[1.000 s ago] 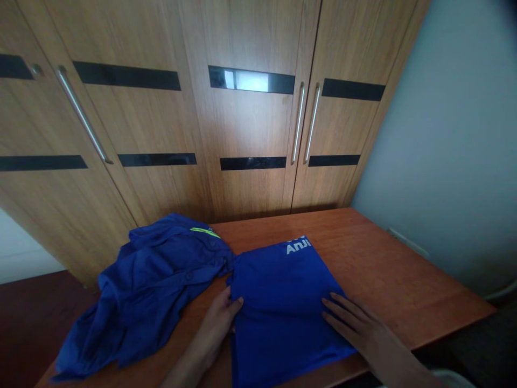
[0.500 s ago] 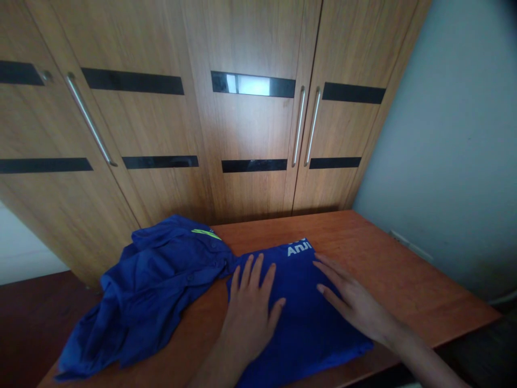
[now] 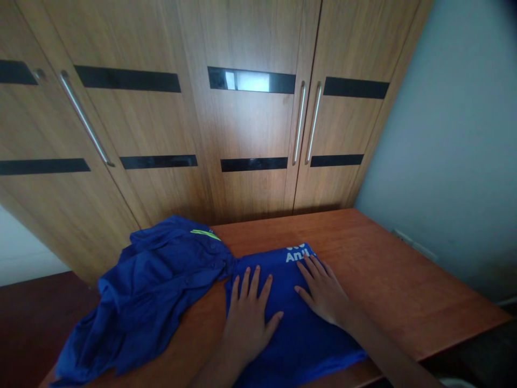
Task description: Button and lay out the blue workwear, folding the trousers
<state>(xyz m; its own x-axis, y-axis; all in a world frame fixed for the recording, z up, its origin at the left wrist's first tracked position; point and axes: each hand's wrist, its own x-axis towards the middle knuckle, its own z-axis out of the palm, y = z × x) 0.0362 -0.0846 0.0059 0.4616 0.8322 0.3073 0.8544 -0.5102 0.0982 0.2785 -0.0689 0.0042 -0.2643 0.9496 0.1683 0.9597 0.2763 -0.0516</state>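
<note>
A folded blue garment (image 3: 291, 345) with white lettering along its far edge lies flat on the reddish-brown wooden table (image 3: 363, 253). My left hand (image 3: 248, 318) rests on its left part, palm down with fingers spread. On the right part, my right hand (image 3: 323, 291) lies flat, fingers apart, its fingertips just below and partly over the lettering. To the left is a crumpled blue jacket (image 3: 149, 296) with buttons and a yellow-green stripe, touching the folded garment's far left corner. Neither hand grips anything.
Behind the table stands a wooden wardrobe (image 3: 250, 124) with black strips and long metal handles (image 3: 299, 124). A pale wall (image 3: 452, 161) rises on the right. The table's front edge runs along the lower right.
My right hand has moved left and inward from the garment's right edge onto its top. The far edge with the lettering has shifted slightly. My left hand stays nearly in place.
</note>
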